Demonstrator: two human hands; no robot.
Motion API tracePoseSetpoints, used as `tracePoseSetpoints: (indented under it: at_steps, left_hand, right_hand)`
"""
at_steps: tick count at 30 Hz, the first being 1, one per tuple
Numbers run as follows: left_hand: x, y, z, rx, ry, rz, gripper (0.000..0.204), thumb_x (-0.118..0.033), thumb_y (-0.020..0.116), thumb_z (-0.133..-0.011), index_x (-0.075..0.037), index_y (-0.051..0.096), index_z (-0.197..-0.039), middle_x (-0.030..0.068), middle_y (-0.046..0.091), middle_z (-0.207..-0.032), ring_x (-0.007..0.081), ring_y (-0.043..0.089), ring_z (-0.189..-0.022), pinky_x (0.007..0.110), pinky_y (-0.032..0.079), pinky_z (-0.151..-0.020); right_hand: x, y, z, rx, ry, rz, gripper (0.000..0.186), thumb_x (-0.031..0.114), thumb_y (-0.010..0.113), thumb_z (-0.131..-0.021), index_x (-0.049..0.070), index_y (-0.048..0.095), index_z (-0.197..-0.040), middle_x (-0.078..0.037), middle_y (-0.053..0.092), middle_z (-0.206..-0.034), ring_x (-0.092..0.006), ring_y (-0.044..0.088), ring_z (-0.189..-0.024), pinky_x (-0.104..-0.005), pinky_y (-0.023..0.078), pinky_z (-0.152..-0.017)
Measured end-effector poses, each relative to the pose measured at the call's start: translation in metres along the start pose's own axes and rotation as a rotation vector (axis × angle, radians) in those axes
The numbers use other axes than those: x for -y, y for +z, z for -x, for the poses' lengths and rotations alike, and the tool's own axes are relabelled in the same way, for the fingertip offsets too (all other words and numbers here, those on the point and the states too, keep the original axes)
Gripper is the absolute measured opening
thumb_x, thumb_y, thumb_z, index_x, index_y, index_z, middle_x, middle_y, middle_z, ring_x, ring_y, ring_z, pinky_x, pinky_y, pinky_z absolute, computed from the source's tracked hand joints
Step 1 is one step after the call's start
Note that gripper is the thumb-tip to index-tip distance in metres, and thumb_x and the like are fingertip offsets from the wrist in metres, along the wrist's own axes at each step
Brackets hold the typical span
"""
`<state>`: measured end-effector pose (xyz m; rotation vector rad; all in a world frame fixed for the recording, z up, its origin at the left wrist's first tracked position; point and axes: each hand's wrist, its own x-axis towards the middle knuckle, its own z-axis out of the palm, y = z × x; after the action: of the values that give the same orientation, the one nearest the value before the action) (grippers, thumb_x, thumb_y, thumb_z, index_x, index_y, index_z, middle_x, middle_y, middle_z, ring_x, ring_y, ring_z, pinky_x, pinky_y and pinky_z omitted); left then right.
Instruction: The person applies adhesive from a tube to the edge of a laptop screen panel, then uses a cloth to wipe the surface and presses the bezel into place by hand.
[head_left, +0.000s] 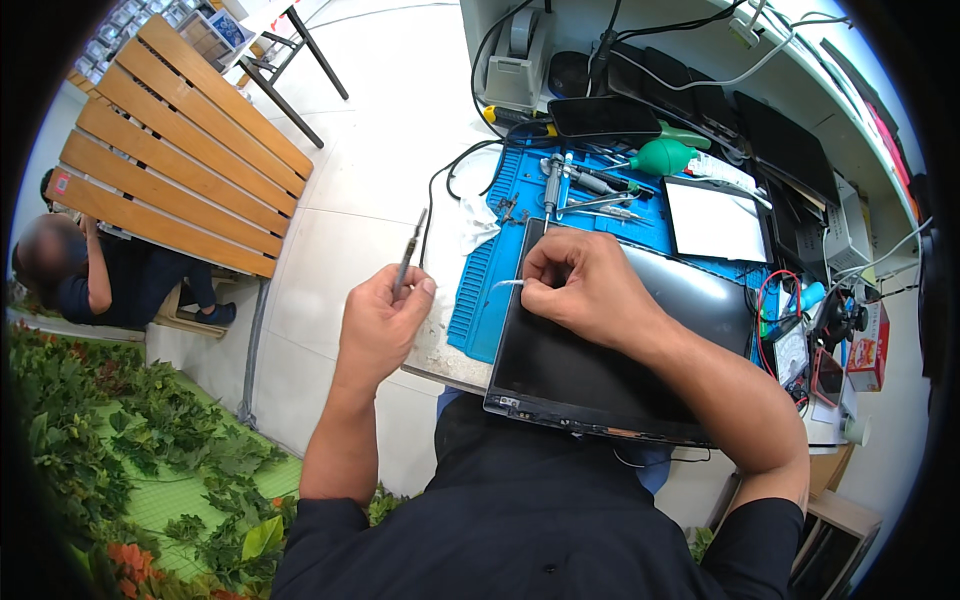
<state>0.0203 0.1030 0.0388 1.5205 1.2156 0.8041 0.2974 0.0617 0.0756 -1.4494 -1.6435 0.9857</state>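
Note:
My left hand [385, 320] is closed on a slim, dark metal tool [408, 255], held upright with its narrow end pointing away from me. Its exact kind is too small to tell. Thumb and fingertips of my right hand [583, 278] pinch a thin, pale strip [508, 284], whose curved free end sticks out to the left. Under my right hand and forearm lies a black laptop screen panel [600, 375], tilted over the table's near edge. Small parts and bare metal show along its lower edge. A blue work mat [478, 310] lies beneath the panel.
Pliers, screwdrivers and other hand tools [600, 185] lie on the mat beyond the panel. Nearby are a green air blower [662, 157], a white sheet-like panel [718, 220] and a crumpled tissue [479, 225]. Cables crowd the right side. A person sits by a wooden slatted table [185, 150].

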Motion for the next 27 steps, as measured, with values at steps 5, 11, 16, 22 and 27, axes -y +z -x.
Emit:
tracePoseSetpoints:
  at_steps: [5, 11, 16, 22, 27]
  left_hand:
    - [0.004, -0.015, 0.003, -0.036, -0.051, 0.111, 0.013, -0.011, 0.074, -0.110, 0.002, 0.073, -0.108, -0.0098, 0.057, -0.078, -0.0017, 0.043, -0.066, 0.020, 0.032, -0.057]
    - [0.000, 0.000, 0.010, 0.039, -0.041, 0.132, 0.012, -0.011, 0.073, -0.111, 0.001, 0.073, -0.108, -0.0092, 0.059, -0.082, -0.0014, 0.047, -0.069, 0.019, 0.034, -0.060]
    - [-0.003, 0.006, 0.009, 0.074, -0.050, 0.181, 0.012, -0.010, 0.073, -0.111, 0.001, 0.072, -0.108, -0.0085, 0.060, -0.082, -0.0011, 0.048, -0.070, 0.019, 0.034, -0.061]
    - [-0.008, 0.013, 0.009, 0.097, -0.020, 0.199, 0.014, -0.012, 0.073, -0.111, 0.002, 0.073, -0.107, -0.0085, 0.060, -0.080, -0.0014, 0.046, -0.069, 0.020, 0.034, -0.059]
    - [-0.004, 0.016, 0.010, 0.122, 0.002, 0.219, 0.016, -0.013, 0.074, -0.111, 0.002, 0.073, -0.109, -0.0074, 0.062, -0.080, -0.0016, 0.048, -0.068, 0.020, 0.035, -0.059]
  right_hand:
    - [-0.001, 0.001, -0.016, 0.021, -0.163, 0.260, 0.014, 0.010, 0.077, -0.084, -0.004, 0.075, -0.083, -0.017, 0.072, -0.083, -0.0320, 0.071, -0.079, -0.0433, 0.057, -0.073]
    - [-0.012, 0.012, -0.041, 0.087, -0.238, 0.459, 0.013, 0.010, 0.079, -0.089, -0.002, 0.079, -0.092, -0.016, 0.076, -0.091, -0.0343, 0.073, -0.089, -0.0479, 0.058, -0.083]
    - [0.002, 0.008, -0.039, 0.166, -0.224, 0.334, 0.019, 0.010, 0.080, -0.087, -0.004, 0.083, -0.100, -0.019, 0.080, -0.098, -0.0367, 0.077, -0.094, -0.0456, 0.061, -0.086]
    - [0.014, 0.009, -0.026, 0.236, -0.205, 0.123, 0.026, 0.019, 0.087, -0.090, -0.002, 0.085, -0.104, -0.014, 0.080, -0.096, -0.0234, 0.075, -0.086, -0.0379, 0.060, -0.077]
    - [0.007, 0.013, -0.024, 0.252, -0.108, 0.007, 0.021, 0.019, 0.087, -0.093, 0.000, 0.084, -0.102, -0.010, 0.078, -0.090, -0.0154, 0.073, -0.081, -0.0327, 0.056, -0.072]
